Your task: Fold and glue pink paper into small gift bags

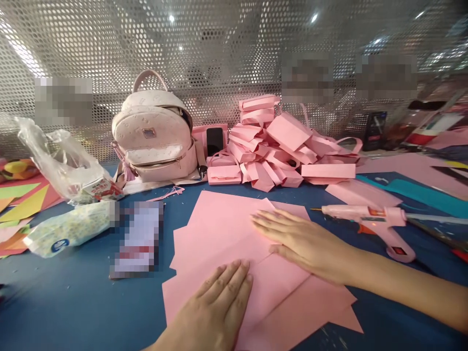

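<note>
On the left, bright sheets of paper [22, 207] in green, yellow, orange and red lie on the blue table [84, 297]. Next to them is a see-through plastic bag [54, 156], with a soft pack [71, 226] in front of it. Then comes a flat, pale purple thing [141, 236], too blurred to tell what it is. Behind that sits a cream backpack [155, 131] with a loop on top.

In the middle, near the person, the pink paper [215, 222] lies flat on the table. It is a few big sheets, one on top of another, and they do not line up. Their pointy corners stick out on all sides, like a messy star. The paper looks smooth and plain. The sheets at the lower right look a bit darker than the top part, and a straight edge runs on a slant there.

The left hand [224, 300] lies flat on the paper, fingers side by side, pinching nothing. Behind the paper is a heap of little pink paper bags [272, 151], all jumbled up. The right hand [307, 241] is flat on the paper too, with its fingers stretched out and nothing held. Past it, on the right, a pink glue gun [365, 213] rests near a strip of blue-green paper [431, 194].
</note>
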Available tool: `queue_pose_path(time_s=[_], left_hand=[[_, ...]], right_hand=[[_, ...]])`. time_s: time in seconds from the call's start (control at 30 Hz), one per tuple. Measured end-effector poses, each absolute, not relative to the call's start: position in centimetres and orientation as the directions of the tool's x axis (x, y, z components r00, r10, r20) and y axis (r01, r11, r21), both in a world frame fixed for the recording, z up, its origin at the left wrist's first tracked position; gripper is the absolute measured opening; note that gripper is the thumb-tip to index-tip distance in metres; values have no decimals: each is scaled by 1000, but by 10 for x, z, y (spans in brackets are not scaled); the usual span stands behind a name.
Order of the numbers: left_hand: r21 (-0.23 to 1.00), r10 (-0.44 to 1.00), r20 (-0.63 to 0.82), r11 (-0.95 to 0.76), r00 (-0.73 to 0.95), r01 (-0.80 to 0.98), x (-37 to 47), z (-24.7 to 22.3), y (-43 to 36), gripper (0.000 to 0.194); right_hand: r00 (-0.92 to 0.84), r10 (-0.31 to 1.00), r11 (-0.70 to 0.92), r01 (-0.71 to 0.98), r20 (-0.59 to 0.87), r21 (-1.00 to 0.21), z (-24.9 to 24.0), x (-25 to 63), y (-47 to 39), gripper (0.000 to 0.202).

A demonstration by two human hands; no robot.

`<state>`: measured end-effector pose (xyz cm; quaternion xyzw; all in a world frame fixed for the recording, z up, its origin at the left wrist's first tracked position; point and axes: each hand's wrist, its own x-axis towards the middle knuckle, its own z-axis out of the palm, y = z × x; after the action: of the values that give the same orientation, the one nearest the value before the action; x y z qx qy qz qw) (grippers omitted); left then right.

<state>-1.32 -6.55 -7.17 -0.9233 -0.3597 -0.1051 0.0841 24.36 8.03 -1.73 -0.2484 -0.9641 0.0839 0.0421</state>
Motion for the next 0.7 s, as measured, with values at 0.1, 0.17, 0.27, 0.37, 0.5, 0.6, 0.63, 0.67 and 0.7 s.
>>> queue_pose_path(time_s=[0.1, 0.17, 0.27, 0.37, 0.5, 0.6, 0.63, 0.67, 0.7], left_hand=[[-71, 643, 241, -735, 727, 674, -13, -69, -65, 76], [-75, 638, 238, -740, 732, 669, -13, -67, -64, 71], [-71, 631, 234, -748, 740, 660, -13, -66, -62, 70], [-19, 633, 227, -757, 740, 653, -13, -63, -62, 76], [156, 674, 201, -738, 711, 656, -14, -45, -58, 54], [327, 752, 181, -654, 634, 682, -22, -26, -50, 48], [365, 795, 158, -598, 585, 714, -26, -21, -46, 44], [382, 840, 125, -531, 527, 756, -31, -16, -42, 42], [382, 877, 97, -470, 471, 796, -37, -13, -38, 42]], right_hand=[[-824, 559, 829, 555, 91, -72, -26, 260, 85, 53], [-792, 597, 799, 601, 127, -8, -31, 266, 84, 57], [-758, 629, 762, 645, 170, 55, -38, 269, 80, 64], [-743, 636, 736, 665, 211, 123, -45, 268, 76, 74], [-734, 632, 712, 677, 251, 188, -52, 269, 75, 89], [-740, 629, 715, 671, 240, 195, -50, 268, 75, 92], [-740, 630, 715, 671, 236, 195, -46, 267, 74, 92], [-744, 629, 720, 667, 226, 191, -42, 265, 73, 92], [-753, 624, 733, 657, 208, 179, -37, 262, 72, 89]])
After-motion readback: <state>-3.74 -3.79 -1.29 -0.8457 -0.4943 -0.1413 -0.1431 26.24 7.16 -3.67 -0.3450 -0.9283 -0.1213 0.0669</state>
